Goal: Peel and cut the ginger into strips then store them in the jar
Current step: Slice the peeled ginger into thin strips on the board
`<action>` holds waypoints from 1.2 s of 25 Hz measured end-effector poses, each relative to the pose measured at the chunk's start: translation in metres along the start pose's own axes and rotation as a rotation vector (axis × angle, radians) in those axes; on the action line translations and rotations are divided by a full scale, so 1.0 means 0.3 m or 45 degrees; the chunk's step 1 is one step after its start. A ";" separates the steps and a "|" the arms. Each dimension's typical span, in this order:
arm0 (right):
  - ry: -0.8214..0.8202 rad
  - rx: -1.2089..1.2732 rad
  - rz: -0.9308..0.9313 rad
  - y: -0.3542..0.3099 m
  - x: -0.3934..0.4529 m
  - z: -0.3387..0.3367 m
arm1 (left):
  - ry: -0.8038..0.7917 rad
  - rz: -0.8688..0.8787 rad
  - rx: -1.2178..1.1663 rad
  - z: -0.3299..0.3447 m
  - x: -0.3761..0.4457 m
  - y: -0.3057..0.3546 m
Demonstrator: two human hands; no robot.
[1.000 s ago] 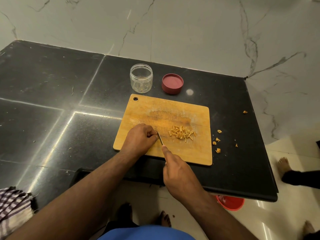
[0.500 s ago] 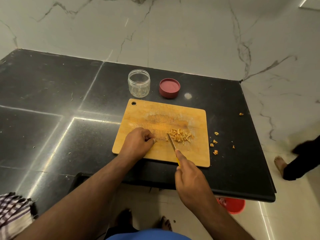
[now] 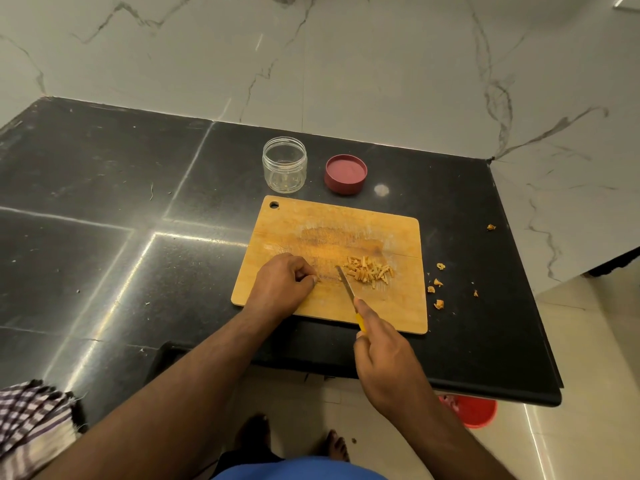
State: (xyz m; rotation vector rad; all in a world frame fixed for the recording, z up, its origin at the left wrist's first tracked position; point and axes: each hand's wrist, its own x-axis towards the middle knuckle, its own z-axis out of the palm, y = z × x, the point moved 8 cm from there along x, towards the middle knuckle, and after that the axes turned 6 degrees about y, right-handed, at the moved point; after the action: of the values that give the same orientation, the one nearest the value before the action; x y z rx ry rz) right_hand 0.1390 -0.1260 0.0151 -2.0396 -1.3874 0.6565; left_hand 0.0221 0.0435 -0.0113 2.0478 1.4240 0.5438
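A pile of cut ginger strips (image 3: pixel 369 271) lies on the wooden cutting board (image 3: pixel 391 237), right of centre. My right hand (image 3: pixel 384 355) grips a yellow-handled knife (image 3: pixel 347 288); its blade tip rests on the board just left of the pile. My left hand (image 3: pixel 282 284) sits curled on the board's left part, fingertips pinched together; whether a small bit of ginger is under them cannot be told. The clear empty jar (image 3: pixel 284 169) stands open behind the board, its red lid (image 3: pixel 345 174) lying beside it on the right.
Ginger peel scraps (image 3: pixel 437 285) lie scattered on the black counter (image 3: pixel 104 209) right of the board. A checked cloth (image 3: pixel 31 424) hangs at the near left edge. A red bucket (image 3: pixel 474 410) stands on the floor under the counter's right corner. Marble wall behind.
The knife moved right, away from my left hand, and now rests against the strip pile. My left hand stayed in place. The other person's feet at right left the view.
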 end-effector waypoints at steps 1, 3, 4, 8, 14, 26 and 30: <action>-0.038 0.000 -0.016 -0.011 -0.001 0.017 | 0.005 0.001 0.009 -0.001 -0.001 0.001; -0.090 -0.039 -0.058 -0.029 0.001 0.049 | 0.009 0.008 0.012 0.000 0.001 0.001; -0.101 -0.069 -0.073 -0.034 0.003 0.061 | 0.008 0.011 0.008 0.001 0.002 0.001; -0.097 -0.142 -0.090 -0.034 0.018 0.088 | 0.005 0.012 0.008 0.004 0.002 0.002; -0.170 -0.182 -0.084 -0.034 0.038 0.114 | 0.000 0.010 0.004 0.006 0.009 -0.002; 0.011 0.022 -0.034 0.005 -0.055 0.019 | -0.017 -0.027 0.014 0.001 -0.003 0.004; 0.015 -0.015 -0.043 0.007 -0.021 -0.004 | -0.028 -0.025 0.020 -0.003 -0.003 0.010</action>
State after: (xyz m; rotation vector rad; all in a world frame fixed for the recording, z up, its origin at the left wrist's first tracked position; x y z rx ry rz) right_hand 0.1392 -0.1328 0.0149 -2.0219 -1.4186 0.6221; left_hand 0.0233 0.0420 -0.0085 2.0439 1.4381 0.5024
